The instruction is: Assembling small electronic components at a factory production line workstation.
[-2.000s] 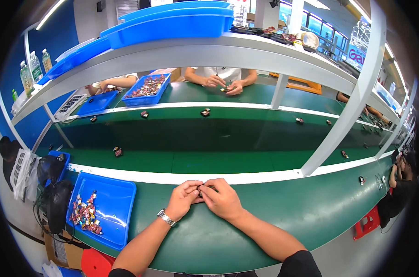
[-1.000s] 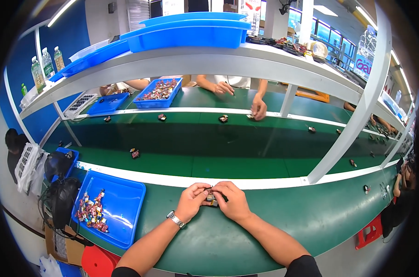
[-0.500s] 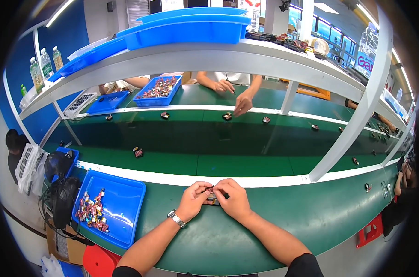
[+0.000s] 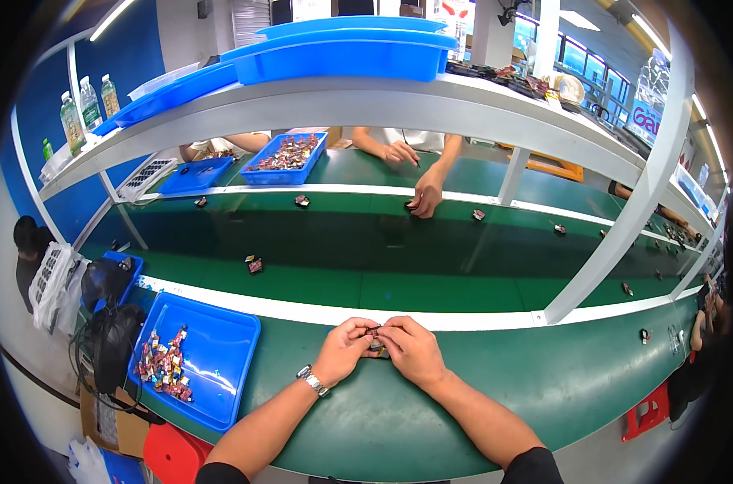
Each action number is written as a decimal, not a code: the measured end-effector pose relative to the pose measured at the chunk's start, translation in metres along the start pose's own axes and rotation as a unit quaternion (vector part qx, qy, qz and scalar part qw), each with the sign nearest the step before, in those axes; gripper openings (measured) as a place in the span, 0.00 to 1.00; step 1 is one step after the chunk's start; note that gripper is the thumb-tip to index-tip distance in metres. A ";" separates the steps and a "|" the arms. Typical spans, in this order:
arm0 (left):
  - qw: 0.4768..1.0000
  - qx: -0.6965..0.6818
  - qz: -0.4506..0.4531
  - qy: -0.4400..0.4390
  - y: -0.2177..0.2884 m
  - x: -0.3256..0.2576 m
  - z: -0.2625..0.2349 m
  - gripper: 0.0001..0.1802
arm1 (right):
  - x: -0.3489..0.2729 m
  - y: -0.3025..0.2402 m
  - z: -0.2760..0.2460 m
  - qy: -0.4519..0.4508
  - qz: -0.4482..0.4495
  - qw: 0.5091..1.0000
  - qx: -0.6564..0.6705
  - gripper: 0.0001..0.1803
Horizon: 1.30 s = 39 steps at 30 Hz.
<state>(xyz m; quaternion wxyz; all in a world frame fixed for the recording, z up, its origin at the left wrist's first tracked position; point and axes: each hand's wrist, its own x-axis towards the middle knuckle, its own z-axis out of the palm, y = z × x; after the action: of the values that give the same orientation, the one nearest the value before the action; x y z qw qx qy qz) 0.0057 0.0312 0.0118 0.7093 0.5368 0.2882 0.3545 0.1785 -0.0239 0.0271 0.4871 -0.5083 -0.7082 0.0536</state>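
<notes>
Head view showed the left hand [image 4: 342, 352] and the right hand [image 4: 415, 348] meeting at a small dark assembly [image 4: 376, 346], with the thumb and fingers of each pinching it from its own side. It sat between the fingertips, over the green worktable [image 4: 479, 379] and near its far edge; the fingers hid much of it, and I could not tell whether it touched the surface. A metal wristwatch [image 4: 312, 380] circled the left wrist.

To the left of the left forearm lay a blue tray [image 4: 231, 379], a heap of small red and pale parts [image 4: 164, 365] at its left side. Beyond the hands ran a white rail [image 4: 439, 321], then a dark green belt [image 4: 326, 282] carrying scattered pieces, among them a reddish one [image 4: 255, 265]. Across the belt, a co-worker's hand [image 4: 427, 196] reached down to a dark piece there. A blue bin [image 4: 281, 177] full of parts stood farther left on the opposite table. Overhead, a pale shelf [image 4: 382, 98] held larger blue trays [image 4: 342, 60].
</notes>
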 end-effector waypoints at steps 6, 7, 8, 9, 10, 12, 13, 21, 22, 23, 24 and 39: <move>1.000 0.011 0.007 -0.011 -0.004 0.000 -0.001 0.13 | 0.001 -0.004 0.000 0.003 -0.049 0.998 -0.048 0.08; 1.000 -0.003 0.005 -0.009 -0.002 -0.001 -0.001 0.13 | 0.001 -0.008 0.000 0.006 -0.038 0.998 -0.046 0.10; 1.000 -0.017 0.003 -0.007 -0.001 -0.001 -0.001 0.13 | 0.002 -0.010 0.001 0.009 -0.028 0.999 -0.046 0.11; 1.000 -0.018 0.006 -0.005 -0.002 -0.001 -0.002 0.13 | 0.001 -0.012 0.003 0.007 -0.031 0.998 -0.046 0.11; 1.000 -0.020 -0.001 -0.007 -0.004 0.000 -0.002 0.13 | 0.000 -0.013 0.006 0.011 -0.019 0.998 -0.064 0.12; 1.000 -0.025 -0.005 -0.011 -0.004 0.001 0.000 0.14 | -0.002 -0.013 0.005 0.014 -0.010 0.996 -0.085 0.13; 1.000 -0.024 -0.008 -0.015 -0.003 0.002 0.002 0.14 | -0.002 -0.011 0.004 0.018 -0.016 0.995 -0.097 0.12; 0.999 -0.020 -0.016 -0.029 0.003 0.001 -0.001 0.14 | -0.001 -0.010 0.005 0.012 -0.114 0.981 -0.157 0.09; 0.999 -0.021 -0.019 -0.033 0.004 0.001 0.000 0.14 | -0.001 -0.009 0.004 0.002 -0.133 0.977 -0.164 0.09; 0.999 -0.022 -0.022 -0.038 0.004 0.001 0.000 0.15 | 0.000 -0.008 0.003 -0.008 -0.152 0.973 -0.171 0.09; 0.999 -0.023 -0.020 -0.038 0.003 0.001 -0.001 0.15 | 0.001 -0.008 0.002 -0.008 -0.154 0.973 -0.172 0.09; 1.000 -0.027 0.000 -0.015 -0.003 0.001 -0.003 0.11 | -0.001 -0.004 0.003 -0.014 0.133 0.982 0.130 0.10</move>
<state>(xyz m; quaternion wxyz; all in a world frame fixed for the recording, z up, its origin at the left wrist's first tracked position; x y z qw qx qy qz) 0.0040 0.0335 0.0083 0.7280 0.5221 0.2683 0.3541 0.1738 -0.0255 0.0272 0.5277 -0.5296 -0.6278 0.2164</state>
